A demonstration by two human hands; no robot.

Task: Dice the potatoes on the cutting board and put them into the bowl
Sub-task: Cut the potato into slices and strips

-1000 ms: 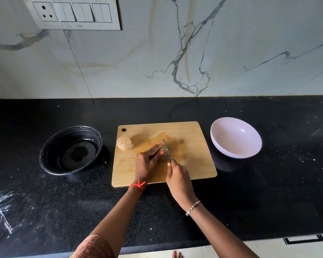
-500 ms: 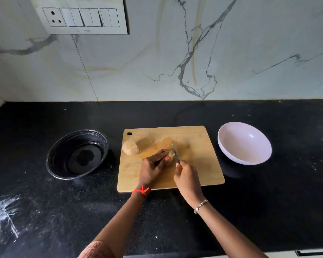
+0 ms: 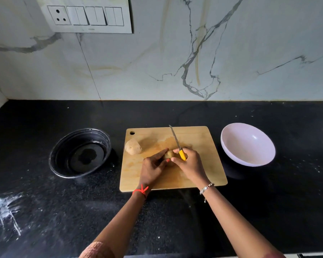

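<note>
The wooden cutting board (image 3: 194, 138) lies on a black counter (image 3: 175, 220), its near edge just short of the wrists, with bare board open toward 1 and 5 o'clock. The white bowl (image 3: 247, 144) sits apart from the board's right edge at 3 o'clock, and a dark round dish (image 3: 80, 152) sits well apart at 9 o'clock. A whole tan potato (image 3: 133, 146) rests near the board's upper left corner (below the hanging hole). At the board's centre both hands meet around a second, smaller potato (image 3: 168, 155), brownish and mostly hidden. The left hand (image 3: 153, 167) closes on it from 8 o'clock. The right hand (image 3: 191, 164) grips a yellow-handled knife (image 3: 176, 142), blade pointing to 12 o'clock, its fingertips touching the potato.
</note>
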